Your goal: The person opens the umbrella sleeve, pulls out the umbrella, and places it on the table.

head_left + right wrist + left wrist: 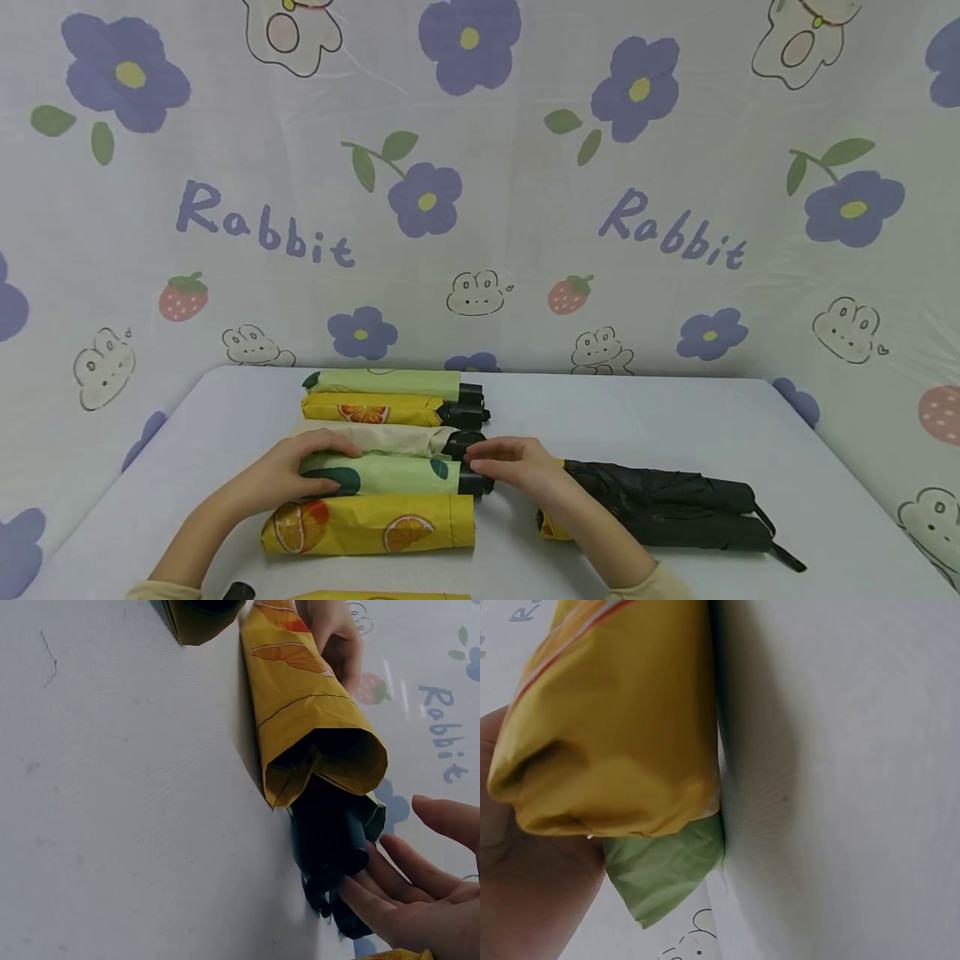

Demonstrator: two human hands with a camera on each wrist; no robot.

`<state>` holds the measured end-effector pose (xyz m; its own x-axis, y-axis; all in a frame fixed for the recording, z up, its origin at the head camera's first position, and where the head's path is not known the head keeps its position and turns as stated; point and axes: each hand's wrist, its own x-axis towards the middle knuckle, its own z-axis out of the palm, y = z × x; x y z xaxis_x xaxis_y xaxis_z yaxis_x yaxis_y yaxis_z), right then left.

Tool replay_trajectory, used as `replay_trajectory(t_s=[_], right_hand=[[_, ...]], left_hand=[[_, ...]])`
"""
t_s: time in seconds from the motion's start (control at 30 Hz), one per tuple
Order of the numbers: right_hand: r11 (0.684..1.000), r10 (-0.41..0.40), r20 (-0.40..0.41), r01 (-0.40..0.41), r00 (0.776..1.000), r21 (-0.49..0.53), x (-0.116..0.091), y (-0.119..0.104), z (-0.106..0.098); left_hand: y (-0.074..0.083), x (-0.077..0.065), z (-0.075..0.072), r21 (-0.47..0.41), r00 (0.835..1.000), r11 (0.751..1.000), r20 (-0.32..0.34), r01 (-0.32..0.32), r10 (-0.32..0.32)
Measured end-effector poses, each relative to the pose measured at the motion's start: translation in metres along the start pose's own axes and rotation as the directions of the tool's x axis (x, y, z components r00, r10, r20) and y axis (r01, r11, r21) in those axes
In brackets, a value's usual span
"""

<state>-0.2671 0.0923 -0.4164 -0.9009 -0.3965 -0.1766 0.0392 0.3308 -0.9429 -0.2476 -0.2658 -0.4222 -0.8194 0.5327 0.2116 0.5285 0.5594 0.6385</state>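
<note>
Though table [675, 425] plain, backdrop [510, 192] flowered

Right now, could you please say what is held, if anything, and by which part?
The left hand grips the nearer green umbrella by its left end; the right hand touches its handle.

Pale beige sleeves showed at the bottom edge of the head view. The left sleeve [163, 591] appeared as a thin strip of plain cloth, while the right sleeve [654, 583] showed a larger patch in the same sandy shade. Both ended short of the wrists, so the left forearm [197, 533] and right forearm [609, 533] were bare, slim and tapering toward the wrist. The left grip [291, 471] and the right grip [522, 465] were bare too, with slender fingers and rounded fingertips. The cloth was perhaps soft cotton, but too little showed to be sure.
</note>
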Motion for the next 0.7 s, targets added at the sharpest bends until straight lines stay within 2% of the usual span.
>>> replay_trajectory(t_s=[0.47,0.7], right_hand=[[0.981,-0.085,0.0,0.084,0.996,-0.173,0.004,0.011,0.016],[0.952,-0.183,0.012,0.18,0.983,-0.247,0.006,0.016,0.018]], left_hand=[[0.003,-0.002,0.002,-0.008,1.0,1.0,0.002,-0.003,0.003],[0.001,-0.004,0.003,-0.012,0.999,0.999,0.004,0.035,-0.035]])
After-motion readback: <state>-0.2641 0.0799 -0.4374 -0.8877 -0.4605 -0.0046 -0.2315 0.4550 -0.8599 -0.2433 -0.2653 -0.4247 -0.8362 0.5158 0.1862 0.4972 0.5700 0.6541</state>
